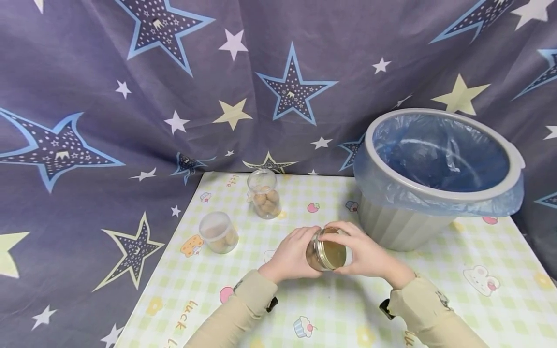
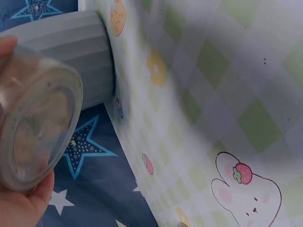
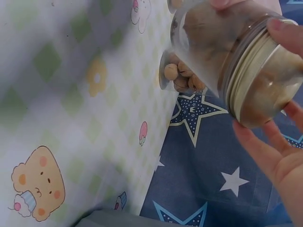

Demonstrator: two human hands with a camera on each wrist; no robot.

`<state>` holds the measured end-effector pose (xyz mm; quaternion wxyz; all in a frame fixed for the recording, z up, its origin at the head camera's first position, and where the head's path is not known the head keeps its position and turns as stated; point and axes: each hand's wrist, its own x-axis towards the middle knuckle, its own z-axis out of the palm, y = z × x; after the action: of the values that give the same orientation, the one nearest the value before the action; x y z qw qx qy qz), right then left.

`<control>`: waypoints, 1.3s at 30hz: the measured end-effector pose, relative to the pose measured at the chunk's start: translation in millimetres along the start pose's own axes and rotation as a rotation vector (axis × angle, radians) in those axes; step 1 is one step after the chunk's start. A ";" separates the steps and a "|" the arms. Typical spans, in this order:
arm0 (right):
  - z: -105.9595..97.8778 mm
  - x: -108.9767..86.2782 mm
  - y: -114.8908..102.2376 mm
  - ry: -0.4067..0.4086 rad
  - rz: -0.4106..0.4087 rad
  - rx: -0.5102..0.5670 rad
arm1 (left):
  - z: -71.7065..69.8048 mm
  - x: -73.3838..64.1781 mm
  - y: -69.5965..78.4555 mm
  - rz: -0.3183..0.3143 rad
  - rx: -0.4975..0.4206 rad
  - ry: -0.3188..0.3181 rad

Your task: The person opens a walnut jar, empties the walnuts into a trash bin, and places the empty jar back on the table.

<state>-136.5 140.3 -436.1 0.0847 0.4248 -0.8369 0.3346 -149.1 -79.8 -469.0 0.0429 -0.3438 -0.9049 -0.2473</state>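
Note:
Between both hands, tilted above the table, is a clear jar (image 3: 208,40) with a gold screw lid (image 1: 333,250) and brown contents. My left hand (image 1: 293,256) grips the jar's body; in the left wrist view the jar's round base (image 2: 40,132) faces the camera. My right hand (image 1: 365,253) holds the lid by its rim, thumb on one side and fingers on the other. Farther back on the table stands a clear jar of walnuts (image 1: 264,195), with no lid on it. To the left is a frosted-looking shorter jar (image 1: 219,233) with brownish contents.
A grey bin (image 1: 383,222) lined with a blue plastic bag (image 1: 439,150) stands at the right, just beyond my right hand. The table (image 1: 330,309) has a green checked cover with cartoon prints. A star-patterned curtain (image 1: 261,29) hangs behind it.

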 end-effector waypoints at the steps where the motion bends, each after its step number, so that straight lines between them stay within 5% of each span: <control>1: 0.3 -0.6 0.1 -0.008 -0.008 -0.005 | -1.1 -0.2 0.1 -0.007 -0.018 -0.019; 7: 1.3 -3.0 -4.0 -0.083 0.077 0.072 | -3.3 -0.5 1.9 -0.070 -0.056 -0.103; 16: 14.7 2.7 -13.3 -0.074 0.589 0.207 | 3.6 -5.2 6.1 -0.051 0.122 -0.060; 20: 15.6 4.9 -15.3 -0.089 0.716 0.212 | 5.6 -7.2 9.8 -0.015 0.227 -0.010; 28: 21.9 1.7 -12.1 -0.066 0.694 0.235 | 7.1 -12.7 11.4 -0.039 0.237 0.003; 39: 23.5 -6.2 -7.8 -0.008 0.410 0.277 | 6.6 -12.8 7.0 -0.052 0.102 -0.052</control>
<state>-123.3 126.2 -452.9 -0.0474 0.2550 -0.8521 0.4545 -134.2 -79.9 -475.1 0.0306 -0.3236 -0.9258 -0.1928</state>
